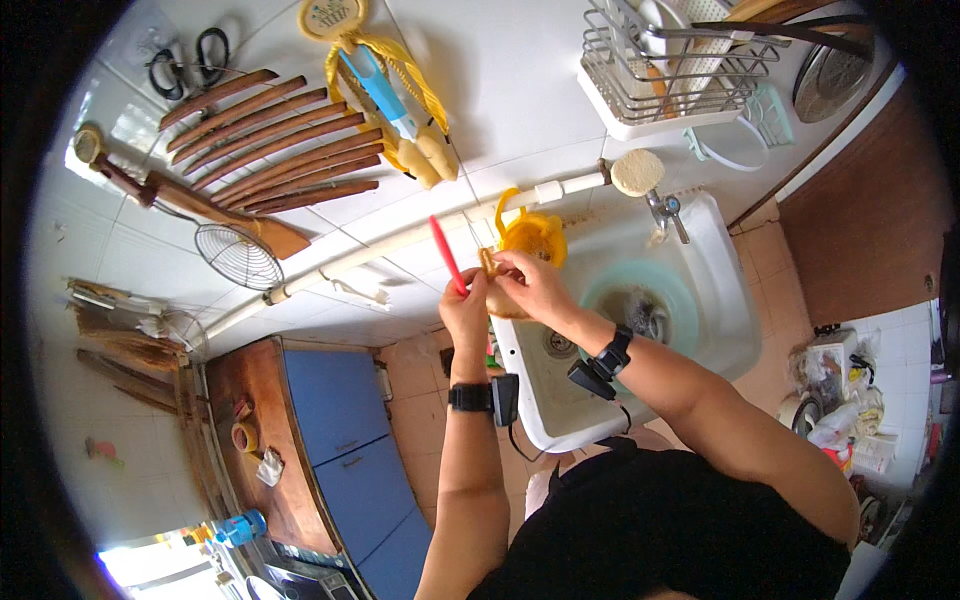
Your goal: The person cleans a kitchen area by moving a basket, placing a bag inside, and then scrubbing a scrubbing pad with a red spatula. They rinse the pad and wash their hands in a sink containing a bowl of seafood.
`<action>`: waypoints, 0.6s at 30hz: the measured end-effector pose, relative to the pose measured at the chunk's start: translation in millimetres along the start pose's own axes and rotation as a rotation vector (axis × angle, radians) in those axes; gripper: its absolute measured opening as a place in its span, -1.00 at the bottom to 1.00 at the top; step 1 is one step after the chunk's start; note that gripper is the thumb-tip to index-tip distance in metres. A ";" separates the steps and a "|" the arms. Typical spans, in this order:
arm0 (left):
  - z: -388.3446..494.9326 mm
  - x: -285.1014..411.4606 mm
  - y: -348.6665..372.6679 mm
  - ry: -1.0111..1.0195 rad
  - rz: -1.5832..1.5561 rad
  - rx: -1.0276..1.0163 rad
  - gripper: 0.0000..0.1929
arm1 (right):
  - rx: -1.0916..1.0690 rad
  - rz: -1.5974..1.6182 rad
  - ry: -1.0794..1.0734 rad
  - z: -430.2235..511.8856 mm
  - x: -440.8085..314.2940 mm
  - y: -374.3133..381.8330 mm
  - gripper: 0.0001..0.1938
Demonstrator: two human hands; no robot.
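Observation:
My left hand (465, 304) grips a slim red-pink handle (445, 251) that points up and to the left; what kind of tool it belongs to I cannot tell. Close beside it, my right hand (532, 285) pinches a small brown-yellow loop (487, 262), which the left fingertips also seem to touch. A pale round piece (506, 300) with a brownish edge shows below the fingers, partly hidden by them. Just behind the hands, a yellow plastic strainer or basket (534, 236) hangs at the sink's corner. Both hands are over the left rim of the white sink (529, 405).
A teal basin (686, 300) stands in the sink near the tap (667, 214). A white pipe (450, 221) runs along the tiled wall, with a wire skimmer (238, 256) and wooden slats (285, 154) above. A metal dish rack (675, 75) is at upper right, a blue cabinet (337, 405) at lower left.

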State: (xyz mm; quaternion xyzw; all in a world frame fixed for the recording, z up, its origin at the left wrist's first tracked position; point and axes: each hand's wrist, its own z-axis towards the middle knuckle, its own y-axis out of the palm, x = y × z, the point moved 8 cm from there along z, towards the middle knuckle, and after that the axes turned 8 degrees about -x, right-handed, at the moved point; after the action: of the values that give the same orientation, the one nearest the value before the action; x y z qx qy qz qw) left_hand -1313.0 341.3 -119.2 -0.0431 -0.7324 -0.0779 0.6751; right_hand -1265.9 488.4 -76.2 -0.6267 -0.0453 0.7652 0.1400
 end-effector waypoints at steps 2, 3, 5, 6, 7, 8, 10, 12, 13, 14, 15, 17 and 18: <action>8.2 3.8 6.7 -0.013 -0.012 -0.031 -0.75 | -0.014 -0.066 0.058 8.1 7.1 0.0 -0.72; 11.7 4.8 9.8 -0.029 -0.025 -0.038 -0.74 | -0.026 -0.097 0.142 11.3 14.6 0.3 -0.71; 17.5 5.6 14.3 -0.080 -0.051 -0.049 -0.73 | 0.005 -0.096 0.004 15.9 3.0 -4.4 -0.71; 20.7 9.4 15.7 -0.066 -0.084 -0.061 -0.75 | 0.018 -0.106 -0.036 19.0 -2.1 -6.3 -0.72; 23.6 13.4 16.5 -0.052 -0.116 -0.075 -0.76 | 0.032 -0.116 -0.075 20.3 -8.1 -8.4 -0.72; 25.6 17.2 17.2 -0.040 -0.148 -0.090 -0.78 | 0.050 -0.094 -0.108 20.6 -13.8 -10.9 -0.73; 26.6 26.9 15.8 -0.009 -0.109 -0.110 -0.80 | 0.037 -0.114 -0.141 17.8 -23.9 -12.6 -0.73; 15.9 40.3 11.4 0.055 0.055 -0.115 -0.79 | 0.048 -0.117 -0.159 8.5 -32.2 -17.6 -0.73; 9.4 47.7 16.2 0.095 0.133 -0.140 -0.79 | 0.001 -0.094 -0.151 1.6 -33.8 -20.2 -0.72; -0.9 49.4 20.1 0.065 0.178 -0.149 -0.82 | 0.009 -0.059 -0.223 -10.0 -42.1 -26.0 -0.70; -15.1 55.1 26.8 0.086 0.202 -0.173 -0.84 | -0.012 -0.107 -0.141 -18.5 -39.6 -31.1 -0.68; -38.3 58.6 46.0 0.034 0.233 -0.236 -0.84 | -0.069 -0.184 -0.182 -44.7 -51.8 -46.9 -0.67; -51.9 64.1 57.9 0.066 0.189 -0.274 -0.84 | 0.001 -0.252 -0.172 -59.2 -59.1 -62.1 -0.71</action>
State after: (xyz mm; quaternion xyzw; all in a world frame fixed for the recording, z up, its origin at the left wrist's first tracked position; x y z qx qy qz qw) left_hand -1257.7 386.6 -48.1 -0.2010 -0.6848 -0.1144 0.6910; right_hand -1188.3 525.6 -17.5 -0.5482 -0.1349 0.7924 0.2309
